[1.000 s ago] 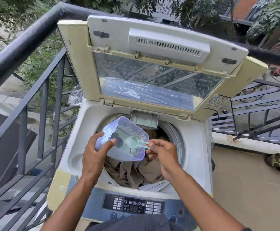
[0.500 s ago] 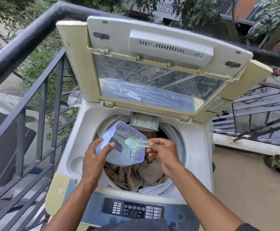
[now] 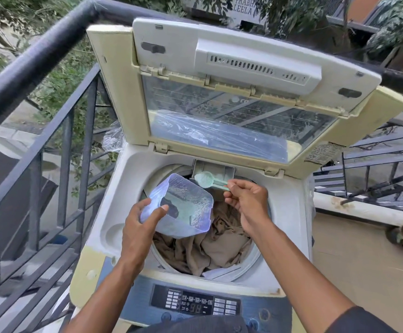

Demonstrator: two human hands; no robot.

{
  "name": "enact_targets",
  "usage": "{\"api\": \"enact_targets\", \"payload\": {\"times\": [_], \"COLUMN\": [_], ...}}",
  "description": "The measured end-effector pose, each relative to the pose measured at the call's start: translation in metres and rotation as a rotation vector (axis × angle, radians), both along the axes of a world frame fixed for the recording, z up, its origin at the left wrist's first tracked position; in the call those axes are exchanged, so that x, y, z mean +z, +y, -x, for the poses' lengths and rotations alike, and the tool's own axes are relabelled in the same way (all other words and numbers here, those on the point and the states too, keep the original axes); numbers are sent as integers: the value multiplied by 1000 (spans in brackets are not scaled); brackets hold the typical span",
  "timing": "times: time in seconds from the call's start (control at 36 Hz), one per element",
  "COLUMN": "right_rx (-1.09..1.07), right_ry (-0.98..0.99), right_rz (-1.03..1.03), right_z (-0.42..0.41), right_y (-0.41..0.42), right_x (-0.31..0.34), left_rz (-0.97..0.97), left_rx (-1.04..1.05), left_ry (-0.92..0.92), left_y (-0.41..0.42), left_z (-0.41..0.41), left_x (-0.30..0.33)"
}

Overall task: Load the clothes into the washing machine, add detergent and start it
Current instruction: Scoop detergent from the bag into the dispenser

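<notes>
The clothes (image 3: 219,246) show only in part — the detergent tub (image 3: 183,210) and both forearms cover the drum's ten o'clock and three o'clock sides. The sign (image 3: 243,7) at twelve o'clock is cut off by the top edge, and the control panel (image 3: 195,305) labels are too small to read.

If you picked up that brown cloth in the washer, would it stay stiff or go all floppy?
Probably floppy: the cloth lies in soft crumpled folds inside the drum. It would likely droop and hang down rather than hold a shape. It looks dry, so probably fairly light, though a bunched pile can be heavier than it seems.
</notes>
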State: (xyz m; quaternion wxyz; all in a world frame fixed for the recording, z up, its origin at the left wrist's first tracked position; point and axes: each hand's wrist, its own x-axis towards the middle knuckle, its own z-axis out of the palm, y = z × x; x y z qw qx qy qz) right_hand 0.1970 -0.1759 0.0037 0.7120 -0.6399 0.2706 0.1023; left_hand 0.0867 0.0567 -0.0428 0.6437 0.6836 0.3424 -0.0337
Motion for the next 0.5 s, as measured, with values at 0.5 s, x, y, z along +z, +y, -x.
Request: {"api": "enact_targets", "payload": {"times": [0.5], "right_rx": [63], "right_ry": [-194], "right_rz": [429], "right_z": [-30], "right_y": [27], "right_x": [-8], "left_rz": [-7], "left_rx": [-8], "left_ry": [-1], "left_y": [3], "left_z": [-1], "left_x": [-2]}}
